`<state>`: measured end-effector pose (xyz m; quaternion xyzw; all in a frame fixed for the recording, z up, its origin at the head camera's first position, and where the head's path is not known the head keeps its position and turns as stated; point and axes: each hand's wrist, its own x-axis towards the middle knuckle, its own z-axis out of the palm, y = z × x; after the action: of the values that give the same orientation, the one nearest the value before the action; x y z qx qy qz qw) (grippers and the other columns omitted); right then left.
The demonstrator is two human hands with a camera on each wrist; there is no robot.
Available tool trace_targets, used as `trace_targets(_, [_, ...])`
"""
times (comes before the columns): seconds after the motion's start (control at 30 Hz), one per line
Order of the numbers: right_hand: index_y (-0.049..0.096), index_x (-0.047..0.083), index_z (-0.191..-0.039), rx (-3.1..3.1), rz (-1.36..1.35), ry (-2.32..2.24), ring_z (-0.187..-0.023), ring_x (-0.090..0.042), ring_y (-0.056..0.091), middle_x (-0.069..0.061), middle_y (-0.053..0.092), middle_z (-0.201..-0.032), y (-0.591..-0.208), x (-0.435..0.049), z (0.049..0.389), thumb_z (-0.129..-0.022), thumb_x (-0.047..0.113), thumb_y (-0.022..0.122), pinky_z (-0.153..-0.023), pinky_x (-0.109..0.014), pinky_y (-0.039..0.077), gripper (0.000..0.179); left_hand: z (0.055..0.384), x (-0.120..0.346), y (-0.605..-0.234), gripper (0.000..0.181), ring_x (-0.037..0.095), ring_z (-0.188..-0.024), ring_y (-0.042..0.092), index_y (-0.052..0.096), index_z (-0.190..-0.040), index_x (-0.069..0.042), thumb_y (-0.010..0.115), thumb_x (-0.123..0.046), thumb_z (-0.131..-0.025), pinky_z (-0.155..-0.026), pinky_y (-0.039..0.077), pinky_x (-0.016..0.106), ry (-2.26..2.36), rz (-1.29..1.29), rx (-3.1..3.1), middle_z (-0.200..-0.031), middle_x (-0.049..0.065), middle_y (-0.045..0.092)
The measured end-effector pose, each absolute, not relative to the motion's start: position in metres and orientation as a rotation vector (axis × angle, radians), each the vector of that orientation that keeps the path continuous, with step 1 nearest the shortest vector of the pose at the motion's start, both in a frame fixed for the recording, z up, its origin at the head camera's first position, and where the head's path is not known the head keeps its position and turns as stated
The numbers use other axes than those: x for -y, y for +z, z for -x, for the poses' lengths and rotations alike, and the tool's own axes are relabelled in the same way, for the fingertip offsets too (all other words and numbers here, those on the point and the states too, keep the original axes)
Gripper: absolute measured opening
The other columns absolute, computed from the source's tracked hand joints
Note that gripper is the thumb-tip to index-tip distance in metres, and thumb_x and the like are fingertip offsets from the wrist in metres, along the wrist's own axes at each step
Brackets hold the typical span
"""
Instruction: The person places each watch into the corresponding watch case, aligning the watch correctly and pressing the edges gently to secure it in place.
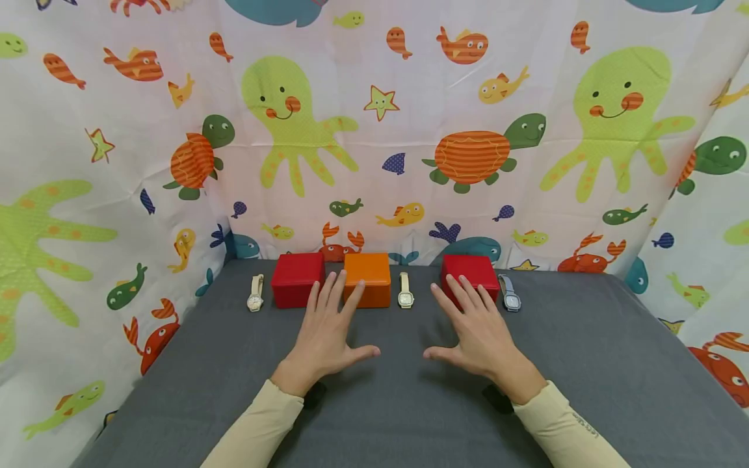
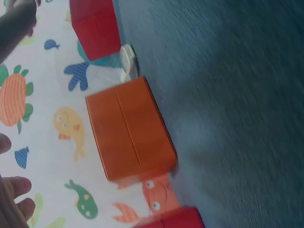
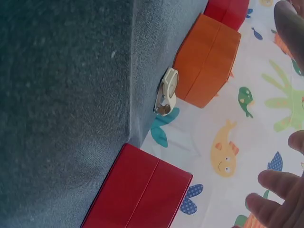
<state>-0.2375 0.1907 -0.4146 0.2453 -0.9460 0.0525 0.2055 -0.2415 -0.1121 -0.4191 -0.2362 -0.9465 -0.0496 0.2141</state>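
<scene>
My left hand (image 1: 324, 335) hovers palm down with fingers spread, its fingertips overlapping the left red box (image 1: 297, 281) and the orange box (image 1: 374, 279) in the head view. Likewise spread and holding nothing, my right hand (image 1: 476, 328) is in front of the right red box (image 1: 470, 279). A cream-strapped watch (image 1: 255, 292) lies left of the left red box. Between the orange box and the right red box is another pale watch (image 1: 405, 291). A blue-grey watch (image 1: 510, 294) sits just right of the right red box. All three boxes have their lids down.
Grey cloth (image 1: 398, 416) covers the table. Behind the row of boxes and at both sides hangs a white curtain (image 1: 363, 156) printed with sea animals. Dark wrist cameras (image 1: 497, 398) show under both wrists.
</scene>
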Motion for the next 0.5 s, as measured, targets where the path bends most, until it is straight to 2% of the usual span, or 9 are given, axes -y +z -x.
trace_targets(0.13, [0.025, 0.025, -0.152, 2.642, -0.666, 0.193, -0.141, -0.034, 0.019, -0.011, 0.027, -0.154, -0.413, -0.193, 0.238, -0.064, 0.077, 0.065, -0.111, -0.057, 0.022, 0.111, 0.242, 0.102, -0.416, 0.113, 0.029, -0.144, 0.007, 0.015, -0.154, -0.023, 0.068, -0.071, -0.067, -0.114, 0.016, 0.052, -0.283, 0.693, 2.616, -0.159, 0.010, 0.006])
trace_targets(0.3, [0.029, 0.021, -0.151, 2.604, -0.648, 0.233, -0.137, -0.034, 0.028, -0.012, 0.034, -0.150, -0.412, -0.199, 0.243, -0.063, 0.068, 0.074, -0.107, -0.057, 0.030, 0.110, 0.247, 0.084, -0.413, 0.105, 0.027, -0.139, 0.025, 0.022, -0.152, -0.019, 0.073, -0.062, -0.071, -0.107, 0.035, 0.050, -0.432, 0.750, 2.587, -0.156, 0.012, 0.019])
trace_targets(0.5, [0.035, 0.018, -0.148, 2.567, -0.615, 0.295, -0.132, -0.036, 0.036, -0.015, 0.039, -0.146, -0.412, -0.213, 0.251, -0.062, 0.060, 0.081, -0.101, -0.059, 0.036, 0.107, 0.257, 0.056, -0.416, 0.098, 0.029, -0.133, 0.036, 0.023, -0.152, -0.018, 0.075, -0.053, -0.075, -0.098, 0.045, 0.047, -0.581, 0.814, 2.593, -0.152, 0.014, 0.027])
